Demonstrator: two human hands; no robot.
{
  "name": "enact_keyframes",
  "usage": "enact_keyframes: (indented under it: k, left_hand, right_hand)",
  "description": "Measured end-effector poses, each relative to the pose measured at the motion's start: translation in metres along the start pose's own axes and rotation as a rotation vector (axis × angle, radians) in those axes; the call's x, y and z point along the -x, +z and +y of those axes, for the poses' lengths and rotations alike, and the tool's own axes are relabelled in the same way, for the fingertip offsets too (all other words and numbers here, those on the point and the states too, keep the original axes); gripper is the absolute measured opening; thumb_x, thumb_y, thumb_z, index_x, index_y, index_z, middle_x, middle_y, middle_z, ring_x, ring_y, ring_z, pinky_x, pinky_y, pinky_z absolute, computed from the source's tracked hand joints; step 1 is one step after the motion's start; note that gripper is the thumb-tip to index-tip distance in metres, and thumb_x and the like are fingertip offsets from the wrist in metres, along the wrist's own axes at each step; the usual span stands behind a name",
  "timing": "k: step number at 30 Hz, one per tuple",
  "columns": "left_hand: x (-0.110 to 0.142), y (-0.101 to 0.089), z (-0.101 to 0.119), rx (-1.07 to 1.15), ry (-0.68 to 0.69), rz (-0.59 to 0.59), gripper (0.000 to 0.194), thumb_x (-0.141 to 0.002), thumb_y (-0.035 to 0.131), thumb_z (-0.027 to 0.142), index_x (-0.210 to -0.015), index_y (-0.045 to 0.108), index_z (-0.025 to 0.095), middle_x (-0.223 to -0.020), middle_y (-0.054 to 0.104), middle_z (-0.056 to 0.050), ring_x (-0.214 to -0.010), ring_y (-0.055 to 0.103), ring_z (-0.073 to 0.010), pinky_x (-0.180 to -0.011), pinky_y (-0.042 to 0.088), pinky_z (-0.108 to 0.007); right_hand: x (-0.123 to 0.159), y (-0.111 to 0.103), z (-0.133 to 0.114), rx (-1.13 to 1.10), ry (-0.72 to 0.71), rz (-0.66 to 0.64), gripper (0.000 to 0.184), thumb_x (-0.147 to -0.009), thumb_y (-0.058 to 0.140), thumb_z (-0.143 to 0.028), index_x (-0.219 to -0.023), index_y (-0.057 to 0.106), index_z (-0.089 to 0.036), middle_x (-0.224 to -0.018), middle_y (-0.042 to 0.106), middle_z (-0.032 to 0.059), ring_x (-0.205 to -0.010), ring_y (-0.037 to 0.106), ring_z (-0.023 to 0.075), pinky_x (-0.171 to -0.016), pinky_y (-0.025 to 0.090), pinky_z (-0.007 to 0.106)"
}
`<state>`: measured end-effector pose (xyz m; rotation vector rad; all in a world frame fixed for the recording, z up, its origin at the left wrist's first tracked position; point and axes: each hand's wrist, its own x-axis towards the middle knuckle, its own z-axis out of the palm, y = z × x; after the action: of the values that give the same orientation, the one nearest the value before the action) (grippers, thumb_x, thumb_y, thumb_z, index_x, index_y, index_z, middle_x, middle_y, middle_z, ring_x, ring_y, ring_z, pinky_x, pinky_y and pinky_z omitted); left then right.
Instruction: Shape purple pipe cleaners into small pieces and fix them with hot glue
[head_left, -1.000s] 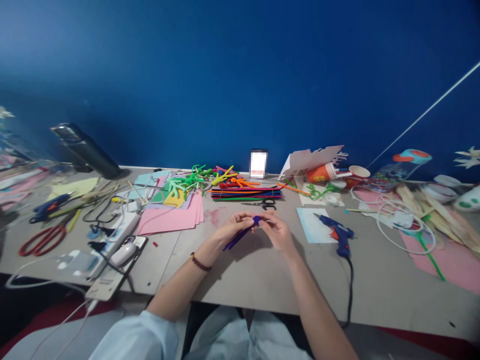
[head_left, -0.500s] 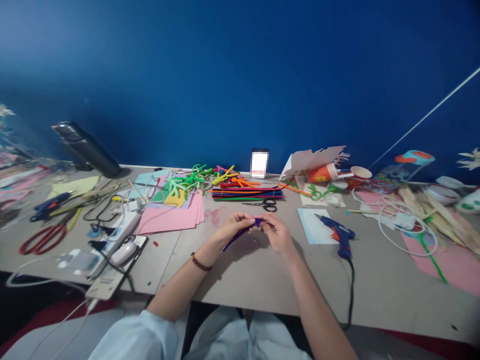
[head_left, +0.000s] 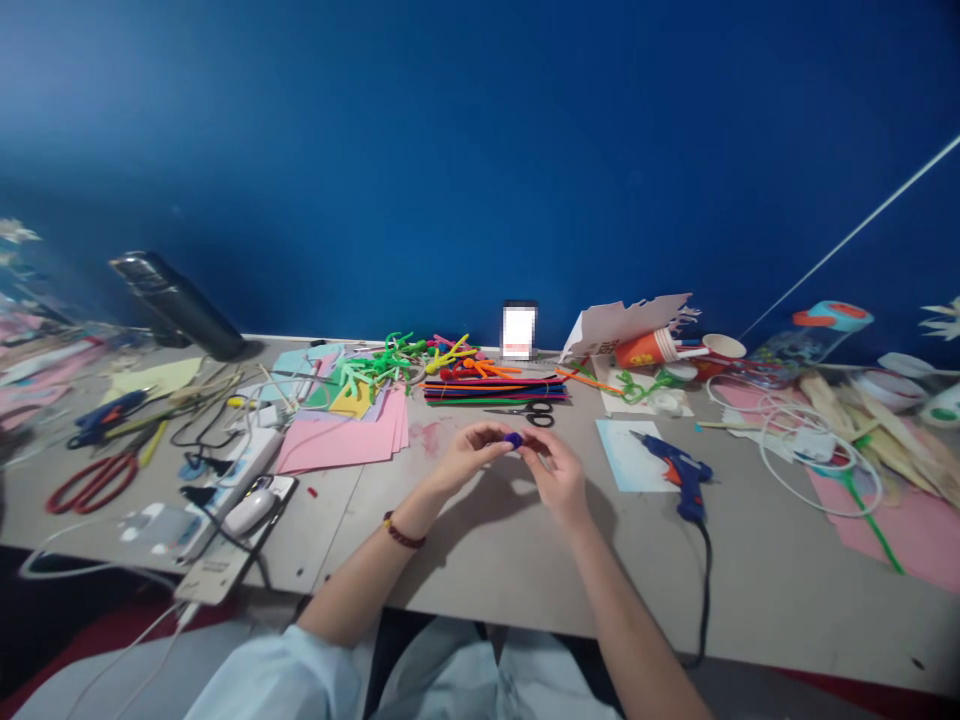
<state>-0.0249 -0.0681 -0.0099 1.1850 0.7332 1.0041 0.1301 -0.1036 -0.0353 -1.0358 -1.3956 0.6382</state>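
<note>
Both of my hands meet over the middle of the grey table point(head_left: 480, 560). My left hand point(head_left: 469, 455) and my right hand point(head_left: 556, 474) pinch a small purple pipe cleaner coil point(head_left: 513, 439) between their fingertips. Only a rounded purple bit shows between the fingers. A dark bead bracelet point(head_left: 403, 533) sits on my left wrist. Behind the hands lie small black scissors point(head_left: 529, 412) and a flat bundle of coloured pipe cleaners point(head_left: 491, 388).
A blue glue gun point(head_left: 675, 470) with its black cord lies to the right. Pink paper sheets point(head_left: 345, 440), red scissors point(head_left: 90, 482), a power strip point(head_left: 225, 480), a dark bottle point(head_left: 176, 305), paper cups point(head_left: 652, 347) and a phone point(head_left: 518, 330) surround the work spot.
The long purple tail that stuck out under my left hand is no longer seen; only a small coil shows between my fingertips. Both hands stay in place.
</note>
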Motion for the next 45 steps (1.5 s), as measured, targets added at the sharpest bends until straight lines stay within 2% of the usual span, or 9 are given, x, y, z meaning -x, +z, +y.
enact_keyframes:
  k: [3, 9, 12, 19, 25, 29, 33, 39, 45]
  left_hand:
    - [0.001, 0.000, -0.001, -0.029, 0.092, 0.015, 0.023, -0.067, 0.076, 0.028, -0.084, 0.067, 0.016, -0.087, 0.066, -0.004, -0.082, 0.059, -0.0140, -0.076, 0.047, -0.026]
    - [0.001, -0.001, -0.007, -0.110, 0.210, 0.049, 0.032, -0.065, 0.078, 0.028, -0.093, 0.067, 0.018, -0.093, 0.067, -0.006, -0.089, 0.059, -0.0166, -0.083, 0.048, -0.029]
    - [0.001, -0.001, -0.009, -0.114, 0.212, 0.034, 0.032, -0.063, 0.079, 0.029, -0.091, 0.068, 0.017, -0.088, 0.068, -0.005, -0.085, 0.061, -0.0161, -0.080, 0.049, -0.029]
    - [0.002, 0.001, -0.007, -0.092, 0.228, 0.086, 0.026, -0.061, 0.080, 0.027, -0.081, 0.067, 0.016, -0.080, 0.068, -0.003, -0.076, 0.062, -0.0135, -0.072, 0.050, -0.026]
    - [0.003, 0.004, -0.003, -0.028, 0.097, 0.056, 0.034, -0.057, 0.081, 0.033, -0.080, 0.064, 0.013, -0.068, 0.064, -0.002, -0.059, 0.057, -0.0104, -0.056, 0.048, -0.022]
    - [0.002, 0.003, -0.006, -0.063, 0.094, 0.046, 0.034, -0.059, 0.080, 0.032, -0.082, 0.064, 0.013, -0.066, 0.063, -0.001, -0.057, 0.056, -0.0095, -0.055, 0.047, -0.022]
    - [0.003, 0.004, -0.006, -0.150, 0.167, 0.074, 0.037, -0.061, 0.079, 0.033, -0.090, 0.064, 0.014, -0.071, 0.064, -0.002, -0.064, 0.057, -0.0109, -0.061, 0.047, -0.023]
    - [0.008, 0.006, -0.004, -0.466, 0.333, 0.115, 0.029, -0.071, 0.071, 0.032, -0.094, 0.066, 0.016, -0.077, 0.066, -0.004, -0.069, 0.057, -0.0128, -0.068, 0.047, -0.025]
    - [0.008, 0.003, -0.007, -0.624, 0.425, 0.118, 0.027, -0.077, 0.065, 0.031, -0.100, 0.065, 0.017, -0.086, 0.068, -0.007, -0.073, 0.058, -0.0149, -0.072, 0.048, -0.028]
  right_hand:
    - [0.002, 0.001, -0.005, -0.014, -0.015, 0.041, 0.018, -0.084, 0.059, -0.028, -0.101, 0.065, -0.025, -0.097, 0.064, 0.0064, -0.086, 0.062, 0.0186, -0.078, 0.053, 0.034]
    - [0.003, 0.000, -0.011, 0.039, -0.061, 0.022, 0.018, -0.086, 0.055, -0.029, -0.099, 0.067, -0.026, -0.101, 0.063, 0.0075, -0.098, 0.059, 0.0219, -0.083, 0.052, 0.038]
    - [0.005, 0.001, -0.009, 0.015, -0.035, 0.016, 0.018, -0.086, 0.054, -0.028, -0.099, 0.067, -0.026, -0.101, 0.062, 0.0073, -0.095, 0.059, 0.0214, -0.081, 0.052, 0.037]
    - [0.007, 0.006, -0.003, -0.106, 0.070, 0.050, 0.016, -0.084, 0.058, -0.029, -0.096, 0.066, -0.024, -0.101, 0.060, 0.0072, -0.088, 0.060, 0.0195, -0.076, 0.054, 0.035]
    - [0.006, 0.005, -0.015, -0.205, 0.096, -0.041, 0.023, -0.085, 0.056, -0.031, -0.106, 0.065, -0.026, -0.107, 0.058, 0.0072, -0.090, 0.059, 0.0189, -0.072, 0.055, 0.031]
    - [0.004, 0.003, -0.018, -0.231, 0.102, -0.056, 0.020, -0.085, 0.054, -0.032, -0.100, 0.067, -0.027, -0.100, 0.058, 0.0053, -0.088, 0.059, 0.0178, -0.066, 0.055, 0.029]
    - [0.002, 0.004, -0.014, -0.286, 0.181, -0.036, 0.020, -0.082, 0.059, -0.034, -0.098, 0.066, -0.025, -0.100, 0.057, 0.0056, -0.082, 0.059, 0.0166, -0.064, 0.055, 0.029]
    - [0.000, 0.007, -0.008, -0.339, 0.271, 0.036, 0.018, -0.076, 0.065, -0.035, -0.088, 0.066, -0.022, -0.097, 0.057, 0.0041, -0.078, 0.059, 0.0151, -0.064, 0.053, 0.028]
    - [-0.003, 0.003, -0.005, -0.281, 0.274, -0.006, 0.018, -0.075, 0.065, -0.034, -0.088, 0.066, -0.021, -0.100, 0.057, 0.0058, -0.090, 0.058, 0.0181, -0.073, 0.053, 0.030]
